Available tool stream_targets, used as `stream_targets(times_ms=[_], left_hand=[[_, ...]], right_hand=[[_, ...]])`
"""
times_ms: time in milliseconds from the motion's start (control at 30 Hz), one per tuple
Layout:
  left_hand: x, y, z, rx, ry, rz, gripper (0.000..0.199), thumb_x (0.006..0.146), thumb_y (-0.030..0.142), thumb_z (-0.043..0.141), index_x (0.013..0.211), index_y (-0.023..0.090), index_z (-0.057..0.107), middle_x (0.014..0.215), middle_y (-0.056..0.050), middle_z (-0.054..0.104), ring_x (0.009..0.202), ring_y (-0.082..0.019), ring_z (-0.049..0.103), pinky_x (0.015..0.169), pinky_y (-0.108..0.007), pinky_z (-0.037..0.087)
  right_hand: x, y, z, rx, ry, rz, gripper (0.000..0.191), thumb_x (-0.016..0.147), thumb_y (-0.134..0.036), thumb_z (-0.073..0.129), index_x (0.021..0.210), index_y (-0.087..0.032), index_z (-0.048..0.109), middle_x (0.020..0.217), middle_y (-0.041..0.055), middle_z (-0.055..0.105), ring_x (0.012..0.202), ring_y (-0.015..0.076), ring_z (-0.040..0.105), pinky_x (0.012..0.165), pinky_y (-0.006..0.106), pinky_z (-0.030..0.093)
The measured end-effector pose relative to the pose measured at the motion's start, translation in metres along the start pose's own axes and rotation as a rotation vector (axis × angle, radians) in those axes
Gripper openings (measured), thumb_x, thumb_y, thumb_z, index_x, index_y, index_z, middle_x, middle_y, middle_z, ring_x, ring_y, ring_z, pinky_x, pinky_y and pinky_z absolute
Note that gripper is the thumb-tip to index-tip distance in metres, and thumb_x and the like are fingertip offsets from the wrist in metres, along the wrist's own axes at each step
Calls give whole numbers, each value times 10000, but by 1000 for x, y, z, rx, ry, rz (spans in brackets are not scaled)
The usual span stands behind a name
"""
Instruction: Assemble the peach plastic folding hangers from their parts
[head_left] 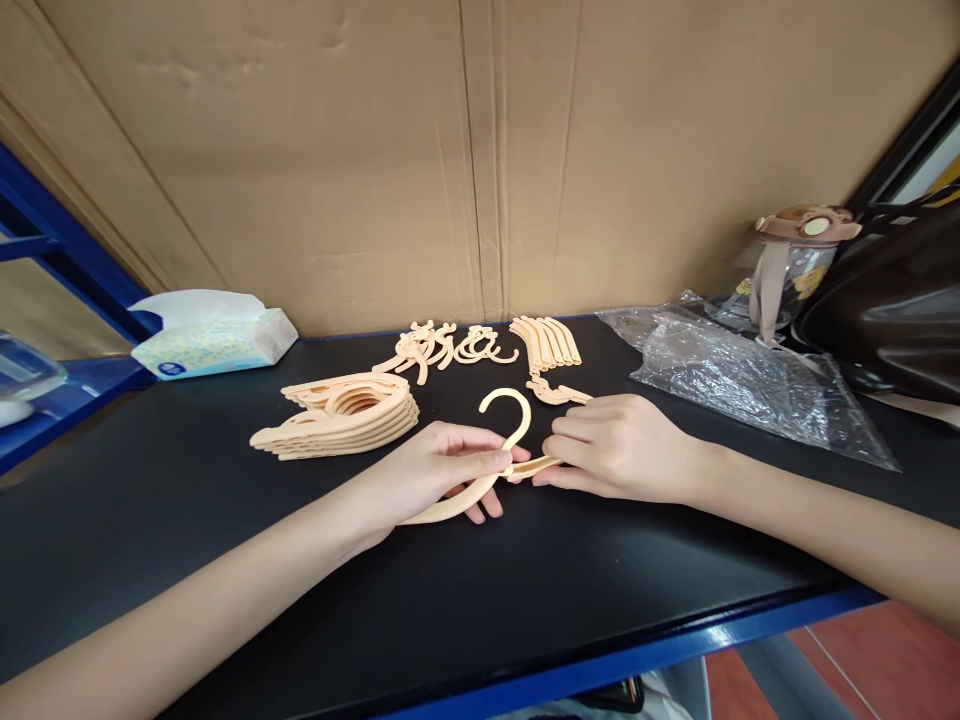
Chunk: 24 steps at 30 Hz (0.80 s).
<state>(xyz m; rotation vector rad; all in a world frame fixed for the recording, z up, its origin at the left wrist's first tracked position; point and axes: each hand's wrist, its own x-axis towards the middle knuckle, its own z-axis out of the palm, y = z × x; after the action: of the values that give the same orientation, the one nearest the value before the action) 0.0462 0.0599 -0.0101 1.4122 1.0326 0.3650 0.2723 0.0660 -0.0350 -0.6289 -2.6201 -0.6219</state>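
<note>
the left hand point(450, 460) was pinched on the hooked piece point(523, 412) near its joint — the arm piece point(535, 467) reached rightward from there, clamped in the right hand point(626, 447).

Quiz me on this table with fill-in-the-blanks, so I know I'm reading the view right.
The left hand and right hand hold a hanger with its curved ____ upward.
The stacked pieces lie to the hanger's ____.
The tabletop is ____.
A white ____ sticks out of the patterned box.

Missing words: hook; left; black; tissue.
</note>
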Motion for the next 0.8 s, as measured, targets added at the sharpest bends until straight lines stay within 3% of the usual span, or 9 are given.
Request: stream_targets(times_ms=[500, 800], left_hand=[[3, -4, 3, 98, 20, 101, 296, 863, 380, 577, 979, 129, 683, 615, 0, 626, 595, -127, 607, 541, -198, 490], [3, -9, 4, 110, 5, 184, 298, 884, 349, 538, 1036, 129, 670, 728, -10, 654, 607, -121, 619, 538, -205, 487]], right_hand=[[0, -4, -2, 84, -25, -3, 424, 971, -406, 397, 719, -168, 641, 586, -22, 589, 514, 92, 480, 526, 273, 266], [0, -3, -3, 258, -74, 57, 399, 963, -419, 411, 759, -189, 666, 569, -30, 599, 492, 79, 469, 484, 258, 206]])
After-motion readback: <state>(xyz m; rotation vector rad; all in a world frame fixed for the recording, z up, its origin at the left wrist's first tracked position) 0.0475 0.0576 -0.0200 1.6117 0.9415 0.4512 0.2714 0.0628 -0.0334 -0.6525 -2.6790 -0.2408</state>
